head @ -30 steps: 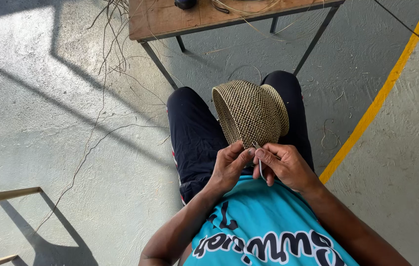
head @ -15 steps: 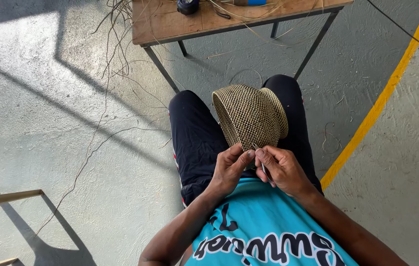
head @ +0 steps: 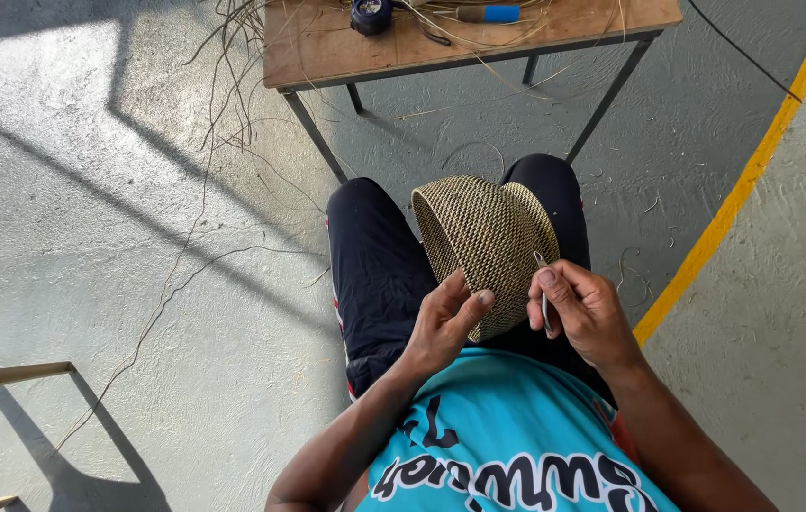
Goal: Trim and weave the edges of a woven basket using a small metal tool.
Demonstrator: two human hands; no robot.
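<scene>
Down in the lap, one tan woven dome-shaped basket (head: 485,248) lies tipped on its side across the dark-trousered thighs, its rim edge toward the body. The left hand (head: 445,320) presses its fingers flat against the lower wall at about seven o'clock of the weave, bracing rather than clamped round anything. The right hand (head: 585,313) sits at four o'clock, its grip pinched together on one thin silvery metal needle-like tool (head: 545,301), tip up against the basket's edge. To do this stitch well, I'd judge the bracing hand should stay firm beside the entry point so the coil doesn't flex, and the tool should slide between rows at a shallow angle, not pierce the fibre. Count here: two hands, one basket, one tool. Farther off at twelve o'clock, one wooden-topped bench with black metal legs (head: 327,52) carries one small dark round object (head: 371,13) and one blue-handled tool (head: 488,13), plus loose pale straw fibres (head: 232,85), too many to count, trailing to the grey floor.
</scene>
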